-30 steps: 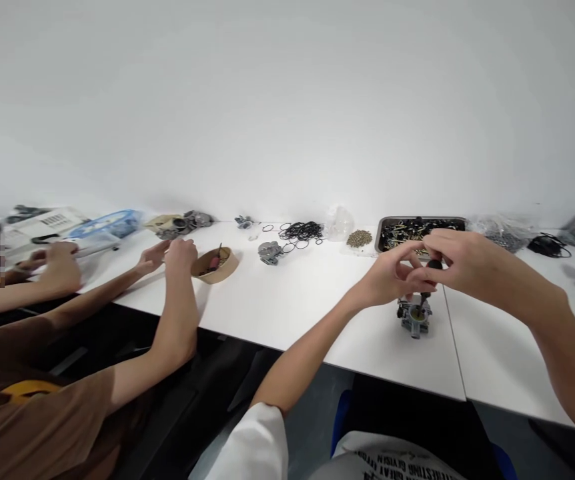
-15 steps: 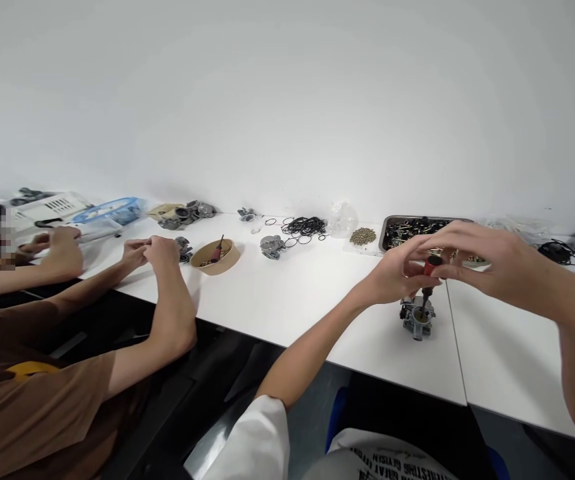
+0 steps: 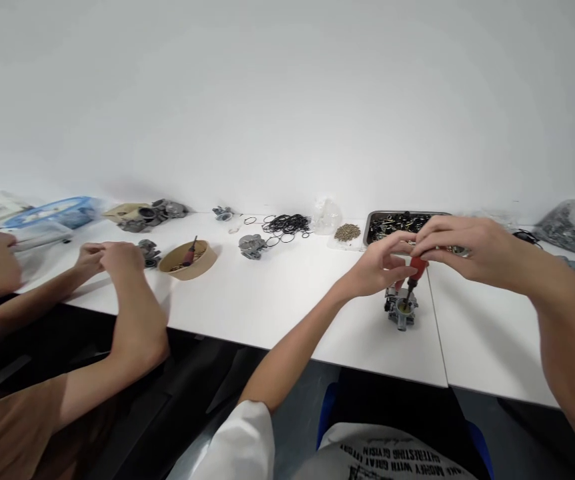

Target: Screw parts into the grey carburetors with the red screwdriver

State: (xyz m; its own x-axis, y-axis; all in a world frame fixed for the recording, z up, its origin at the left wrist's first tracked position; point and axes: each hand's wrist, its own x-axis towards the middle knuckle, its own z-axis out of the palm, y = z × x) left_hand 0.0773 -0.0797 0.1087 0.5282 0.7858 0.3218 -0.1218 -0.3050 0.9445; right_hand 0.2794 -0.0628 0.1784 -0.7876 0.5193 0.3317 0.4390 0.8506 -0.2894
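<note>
A red-handled screwdriver stands slightly tilted, its tip down inside the round opening of a grey metal carburetor on the white table. My right hand is closed round the top of the red handle. Beside the handle, my left hand has its fingers curled towards it, with thumb and fingertips apart; whether they touch the handle is hard to tell. The carburetor sits upright just below both hands, left of the table seam. Behind them lies a metal tray of small black and brass parts, partly covered by my hands.
Brass pieces, a clear bag, black rings and a grey part lie along the back. Further left is a round box with another screwdriver. Another person's hands work at the left; bagged parts are at right.
The view has turned to the right. More of the red handle shows, with my right hand now higher on it and my left fingers looser beside it. The screwdriver tip is still in the carburetor.
</note>
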